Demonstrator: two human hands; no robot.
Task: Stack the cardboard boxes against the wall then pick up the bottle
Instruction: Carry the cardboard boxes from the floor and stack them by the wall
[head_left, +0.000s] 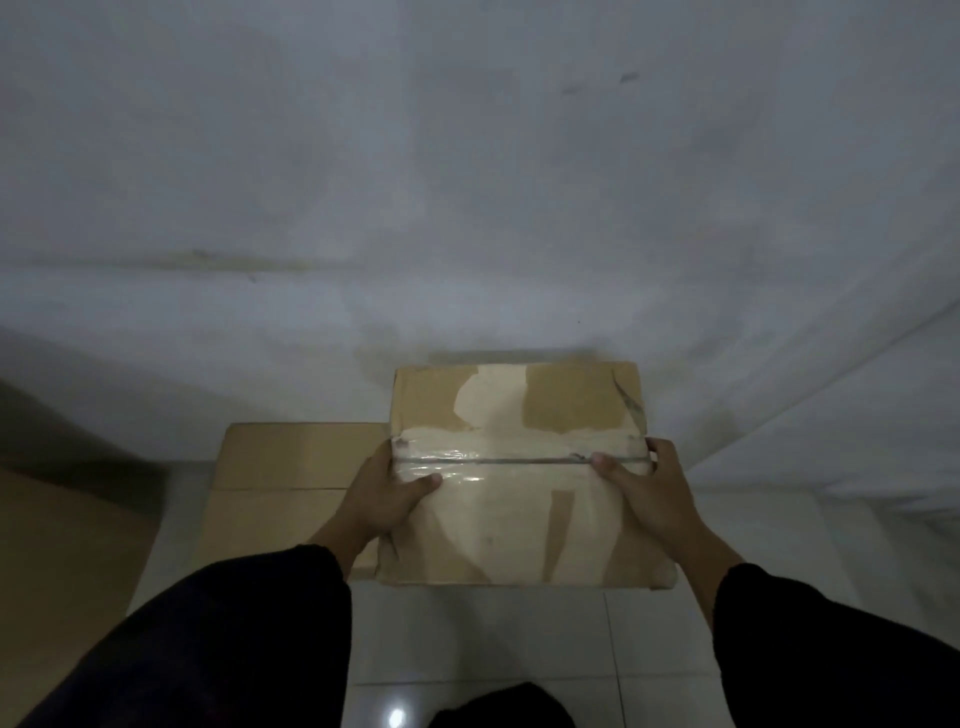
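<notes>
I see left hand (393, 499) and right hand (647, 488) gripping the taped box (519, 415) between them, fingers curled round its sides. Wall (467, 208) just beyond, second box (291, 462) lower left.

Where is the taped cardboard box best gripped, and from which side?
At its left and right edges, level with the tape seam, one hand from each side. The taped box is wide, flat and handleless, so opposed grips balance it. The left hand and right hand hold it so, thumbs on top.
</notes>
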